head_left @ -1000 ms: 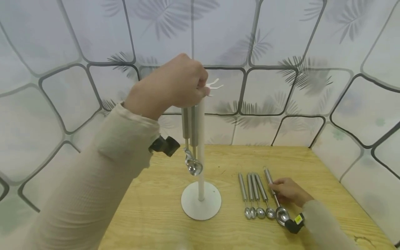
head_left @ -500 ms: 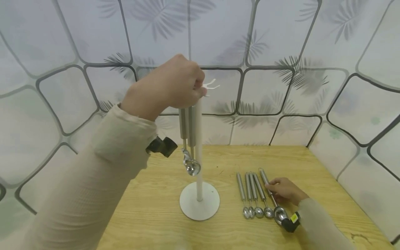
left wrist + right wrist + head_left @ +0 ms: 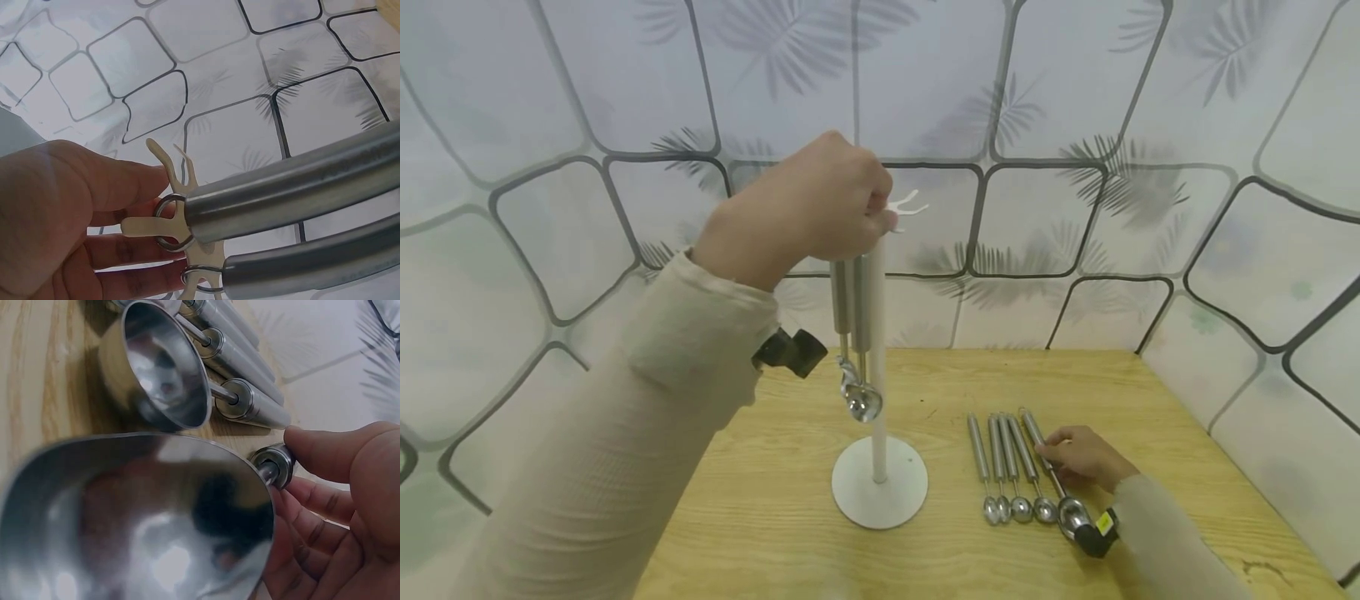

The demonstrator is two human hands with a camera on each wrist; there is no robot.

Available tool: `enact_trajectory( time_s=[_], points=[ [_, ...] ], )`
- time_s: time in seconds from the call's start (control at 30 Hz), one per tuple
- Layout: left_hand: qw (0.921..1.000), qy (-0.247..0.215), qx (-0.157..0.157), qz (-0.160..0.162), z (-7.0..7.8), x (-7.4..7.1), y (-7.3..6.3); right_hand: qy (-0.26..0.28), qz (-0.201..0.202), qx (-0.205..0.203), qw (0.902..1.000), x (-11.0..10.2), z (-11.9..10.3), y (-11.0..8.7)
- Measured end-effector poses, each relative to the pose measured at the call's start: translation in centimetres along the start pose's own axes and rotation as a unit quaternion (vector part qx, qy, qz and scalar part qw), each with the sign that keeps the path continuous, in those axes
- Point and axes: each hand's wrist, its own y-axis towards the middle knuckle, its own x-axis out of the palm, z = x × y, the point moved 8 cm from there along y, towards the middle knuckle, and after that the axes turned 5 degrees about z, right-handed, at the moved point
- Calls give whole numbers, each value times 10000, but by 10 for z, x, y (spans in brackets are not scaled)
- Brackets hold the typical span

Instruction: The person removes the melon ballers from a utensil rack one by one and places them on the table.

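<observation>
My left hand [image 3: 820, 200] is up at the top of a white stand [image 3: 880, 508]. In the left wrist view its thumb and fingers hold the branching hooks [image 3: 203, 253] from both sides. Two steel utensils hang there by rings, one with a thick handle [image 3: 281, 194] and one below it [image 3: 312, 262]; their bowls [image 3: 864, 404] dangle beside the pole. Low on the right, my right hand [image 3: 1086, 457] pinches the handle of a large-bowled steel scoop [image 3: 144, 519] between thumb and fingers. That scoop lies slanted at the table, its bowl nearest me.
Several smaller steel spoons [image 3: 1003, 454] lie side by side left of the scoop, handles pointing away from me. The wooden table [image 3: 775, 492] meets patterned wall sheets [image 3: 1037, 217] at the back and right. A dark wrist camera [image 3: 1093, 537] sits right beside the scoop's bowl.
The scoop's handle end has swung slightly left toward the row of spoons, with my right hand on it. My left hand stays at the hooks. The head view has shifted a little.
</observation>
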Motion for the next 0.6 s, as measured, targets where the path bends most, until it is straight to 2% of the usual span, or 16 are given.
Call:
enact_trajectory(
  time_s=[0.43, 0.6],
  points=[
    [9999, -108, -45, -116, -1, 0, -2, 8, -25, -136, 9999, -1, -2, -3],
    [9999, -102, 58, -126, -3, -1, -1, 75, -10, 1, 10000, -6, 1, -4]
  ],
)
